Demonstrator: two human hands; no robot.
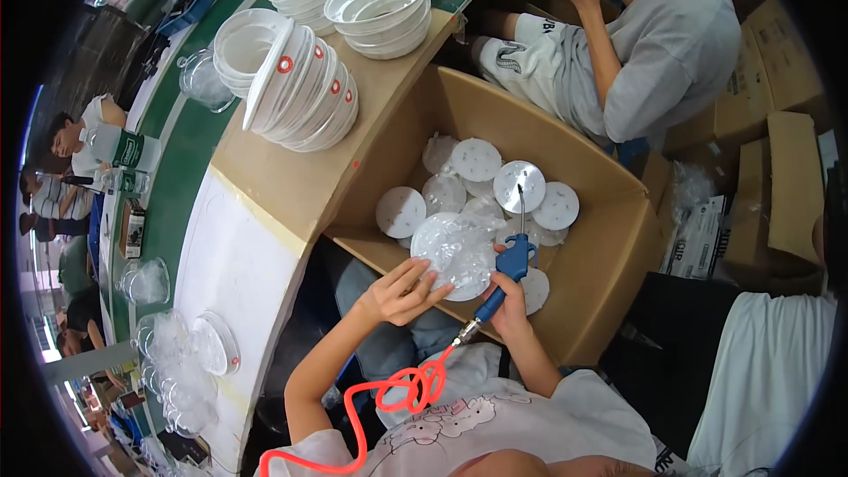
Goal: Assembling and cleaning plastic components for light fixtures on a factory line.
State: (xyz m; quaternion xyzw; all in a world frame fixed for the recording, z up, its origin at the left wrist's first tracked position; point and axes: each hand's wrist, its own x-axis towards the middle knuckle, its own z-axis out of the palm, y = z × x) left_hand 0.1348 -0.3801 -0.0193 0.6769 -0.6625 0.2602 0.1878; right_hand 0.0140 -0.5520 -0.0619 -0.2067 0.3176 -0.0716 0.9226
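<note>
My right hand point(506, 307) is wrapped round the handle of a blue air blow gun point(512, 263) whose thin metal nozzle points away from me over the box. A coiled red-orange hose point(358, 411) runs from its lower end toward the lower left. With its fingers on the near left edge, my left hand point(406, 293) holds a round white disc point(433, 243), partly covered by crinkled clear plastic point(473, 258). Both hands are above the near side of an open cardboard box point(609, 238). Inside lie several white discs point(475, 160), some seemingly in clear plastic.
On the bench to the left stand stacks of white rings point(300, 88), some with red round stickers. Nearer lie a white round part point(215, 344) and clear plastic pieces point(172, 371). A co-worker in grey point(671, 44) sits beyond the box. More cartons point(751, 203) stand at right.
</note>
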